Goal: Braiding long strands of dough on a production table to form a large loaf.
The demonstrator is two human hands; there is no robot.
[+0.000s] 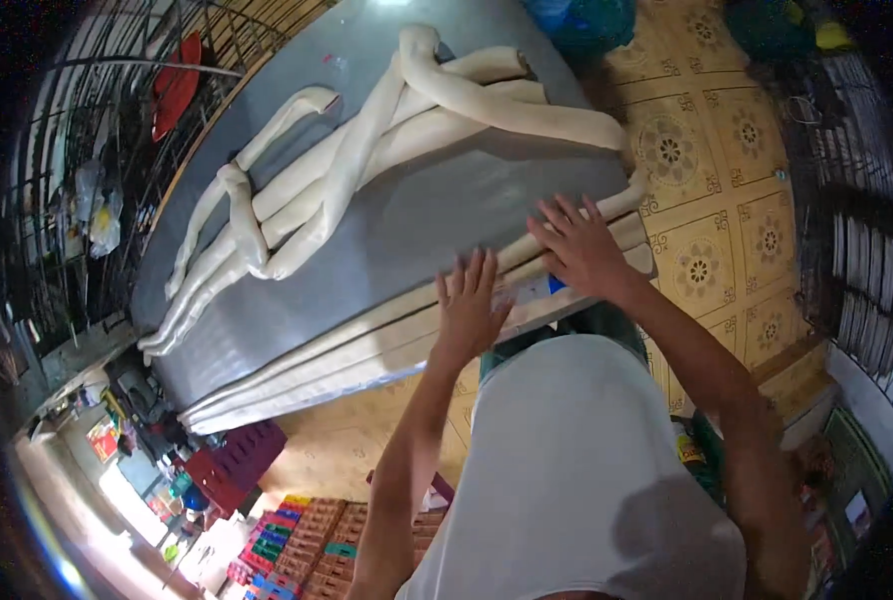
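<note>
Long pale ropes of what looks like dough [342, 345] lie side by side along the near edge of a grey table [437, 195]. My left hand [470, 305] rests palm down on them, fingers stretched out and slightly apart. Farther right, my right hand [585, 250] lies flat across the ropes' right part with its fingers spread. Neither hand grips anything; the palms hide the dough beneath them. Across the far side of the table, thicker dough ropes [392, 150] lie loosely crossed and twisted over one another. A small blue patch [557, 284] shows beside my right wrist.
Metal bars with a red object [177, 88] stand behind the table at left. Stacked crates [317, 550] and a dark red plastic chair [232, 460] are at lower left. Patterned yellow tiles [702, 270] cover the floor at right. A teal bag [592, 25] is at the far right corner.
</note>
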